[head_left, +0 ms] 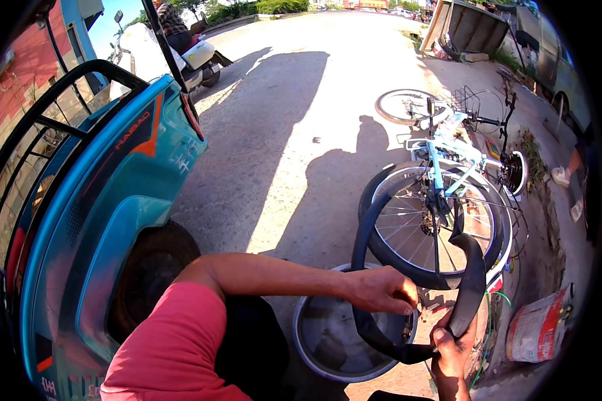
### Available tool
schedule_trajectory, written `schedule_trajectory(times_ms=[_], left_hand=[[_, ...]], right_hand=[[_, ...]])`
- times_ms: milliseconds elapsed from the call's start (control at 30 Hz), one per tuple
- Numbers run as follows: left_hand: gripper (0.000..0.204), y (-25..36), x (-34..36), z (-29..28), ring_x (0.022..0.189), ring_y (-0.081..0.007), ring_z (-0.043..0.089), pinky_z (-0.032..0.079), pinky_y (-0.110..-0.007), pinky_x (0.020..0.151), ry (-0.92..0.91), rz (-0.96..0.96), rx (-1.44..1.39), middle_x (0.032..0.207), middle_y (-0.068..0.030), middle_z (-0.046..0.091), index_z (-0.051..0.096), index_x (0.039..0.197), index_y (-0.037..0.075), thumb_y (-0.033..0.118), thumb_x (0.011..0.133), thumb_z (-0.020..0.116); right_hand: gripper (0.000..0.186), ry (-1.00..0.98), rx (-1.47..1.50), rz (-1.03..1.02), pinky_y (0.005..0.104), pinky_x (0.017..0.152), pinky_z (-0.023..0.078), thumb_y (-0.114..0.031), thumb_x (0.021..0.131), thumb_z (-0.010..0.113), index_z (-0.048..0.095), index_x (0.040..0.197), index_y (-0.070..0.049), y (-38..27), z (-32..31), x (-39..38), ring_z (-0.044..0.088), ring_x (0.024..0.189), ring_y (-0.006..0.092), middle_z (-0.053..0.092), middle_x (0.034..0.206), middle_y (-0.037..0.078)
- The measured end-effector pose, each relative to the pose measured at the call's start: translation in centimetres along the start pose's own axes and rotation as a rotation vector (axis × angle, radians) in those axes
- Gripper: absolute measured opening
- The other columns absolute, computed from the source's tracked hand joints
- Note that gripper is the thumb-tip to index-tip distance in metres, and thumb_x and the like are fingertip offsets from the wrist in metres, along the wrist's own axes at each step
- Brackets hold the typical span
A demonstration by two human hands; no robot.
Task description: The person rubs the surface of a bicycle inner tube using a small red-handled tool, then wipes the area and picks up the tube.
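A black bicycle inner tube (473, 284) hangs in a large loop over a round metal basin (297, 337) with water in it. My right hand (453, 349) is closed around the tube near its lower right part, thumb on top. My left hand (383, 290) is above the basin, inside or across the loop, with its fingers curled together; whether anything small is between them I cannot make out. Just beyond the loop, a light blue bicycle (436, 167) lies on its side, its spoked wheel (408, 230) nearest to me and partly covered by the tube.
A teal cargo vehicle (130, 194) with a black rail stands close on my left. At the right is a red and white bucket (538, 325), with a thin green hose (489, 327) beside it. A person's feet (562, 176) show at the right edge. Farther left is a scooter (204, 63).
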State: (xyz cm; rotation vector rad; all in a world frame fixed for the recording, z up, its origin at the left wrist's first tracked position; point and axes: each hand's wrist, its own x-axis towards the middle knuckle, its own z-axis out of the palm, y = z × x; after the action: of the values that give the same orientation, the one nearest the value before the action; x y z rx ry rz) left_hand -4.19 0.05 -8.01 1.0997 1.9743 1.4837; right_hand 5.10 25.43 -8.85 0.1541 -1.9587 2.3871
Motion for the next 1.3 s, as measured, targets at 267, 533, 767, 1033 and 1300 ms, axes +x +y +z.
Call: schedule_trajectory(times_ms=[267, 533, 767, 1033, 1300], left_hand=[[0.027, 0.4, 0.3, 0.0, 0.090, -0.0186, 0.071, 0.055, -0.036, 0.084, -0.034, -0.063, -0.011, 0.099, -0.0122, 0.077, 0.072, 0.110, -0.002, 0.021, 0.097, 0.071], [0.026, -0.1, 1.3, 0.9, 0.090, -0.0173, 0.070, 0.054, -0.035, 0.083, -0.102, -0.069, -0.027, 0.099, -0.0112, 0.076, 0.071, 0.111, -0.002, 0.021, 0.098, 0.070], [0.031, -1.7, 2.6, -1.1, 0.102, -0.0188, 0.072, 0.056, -0.034, 0.091, -0.051, -0.159, 0.060, 0.110, -0.0110, 0.075, 0.069, 0.125, 0.001, 0.019, 0.100, 0.072], [0.040, -2.4, 3.3, 0.5, 0.100, -0.0132, 0.070, 0.055, -0.030, 0.091, 0.084, -0.205, -0.036, 0.109, -0.0089, 0.075, 0.062, 0.137, 0.005, 0.007, 0.098, 0.072], [0.073, -2.7, 10.8, 1.4, 0.092, -0.0188, 0.070, 0.057, -0.034, 0.086, 0.154, -0.153, 0.034, 0.103, -0.0154, 0.071, 0.030, 0.162, 0.008, 0.000, 0.099, 0.065]], right_hand=[[0.067, 0.022, 0.023, -0.017, 0.0251, 0.050, 0.043, -0.016, 0.076, 0.081, 0.050, 0.134, -0.003, 0.3, 0.0, 0.4, 0.053, 0.058, 0.0111, 0.054, 0.081, 0.002], [0.063, 0.100, 0.069, 0.004, 0.0243, 0.052, 0.043, -0.010, 0.074, 0.080, 0.050, 0.129, -0.001, -0.7, 0.0, -0.7, 0.053, 0.058, 0.0106, 0.057, 0.079, 0.003], [0.062, -0.161, 0.045, 0.011, 0.0257, 0.067, 0.047, 0.005, 0.083, 0.077, 0.048, 0.136, -0.006, -0.6, -1.3, 2.7, 0.057, 0.077, 0.0072, 0.059, 0.090, 0.000], [0.072, -0.104, 0.115, 0.079, 0.0250, 0.065, 0.046, -0.003, 0.080, 0.081, 0.046, 0.142, -0.006, -3.0, -3.2, 1.2, 0.057, 0.076, 0.0078, 0.061, 0.091, 0.001], [0.067, -0.061, 0.242, 0.029, 0.0261, 0.067, 0.046, 0.001, 0.084, 0.076, 0.046, 0.143, -0.003, -0.5, -8.5, -1.2, 0.056, 0.077, 0.0078, 0.060, 0.090, 0.001]])
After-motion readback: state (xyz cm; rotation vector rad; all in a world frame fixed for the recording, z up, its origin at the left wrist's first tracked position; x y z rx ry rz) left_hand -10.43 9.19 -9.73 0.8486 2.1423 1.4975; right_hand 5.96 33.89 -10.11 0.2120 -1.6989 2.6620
